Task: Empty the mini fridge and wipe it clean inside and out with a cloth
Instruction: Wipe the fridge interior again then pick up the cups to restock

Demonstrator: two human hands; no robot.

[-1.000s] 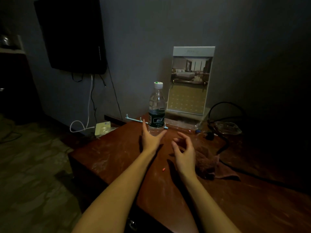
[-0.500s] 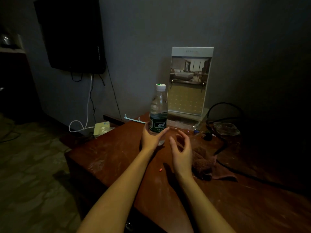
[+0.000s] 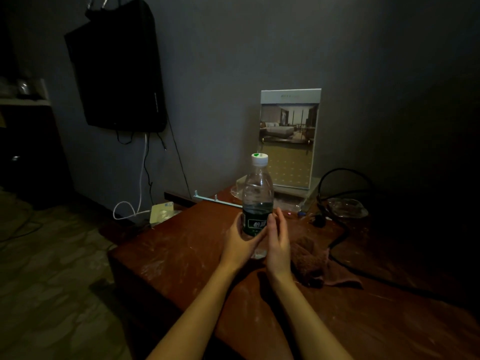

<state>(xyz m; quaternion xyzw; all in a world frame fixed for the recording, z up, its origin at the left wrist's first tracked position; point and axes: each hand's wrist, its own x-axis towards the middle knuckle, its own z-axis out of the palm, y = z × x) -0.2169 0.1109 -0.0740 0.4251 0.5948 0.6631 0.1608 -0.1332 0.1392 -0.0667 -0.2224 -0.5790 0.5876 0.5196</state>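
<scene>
Dimly lit, the left hand (image 3: 239, 241) grips a bottle (image 3: 257, 188) at its dark label (image 3: 255, 224), thumb on the near side and the other fingers curled out of sight round the far side. The bottle is upright, clear, with a white cap (image 3: 259, 159) and water only in its lower part. Whether its base rests on the table (image 3: 176, 255) or hangs just above it I cannot tell. The right hand (image 3: 278, 240) stands edge-on just beside the bottle's right side, palm turned toward it, its fingers (image 3: 280, 219) straight and close together, clamped on nothing. Whether the palm touches the plastic is unclear. Both bare forearms reach in from the bottom edge. The cloth (image 3: 310, 263), brown and crumpled, lies on the table just to the right of the right hand, apart from both hands. A black cable (image 3: 342, 237) runs past the cloth's far side and loops up toward the wall. Near that loop sits a glass dish (image 3: 348, 207). Behind the bottle a stand (image 3: 288, 141) with a picture of a bedroom is upright against the grey wall. A thin metal rail (image 3: 218, 201) lies along the table's far edge, left of the bottle. On the wall at upper left hangs a dark TV (image 3: 117, 74), with a white cord (image 3: 141, 178) dropping below it toward the floor.
</scene>
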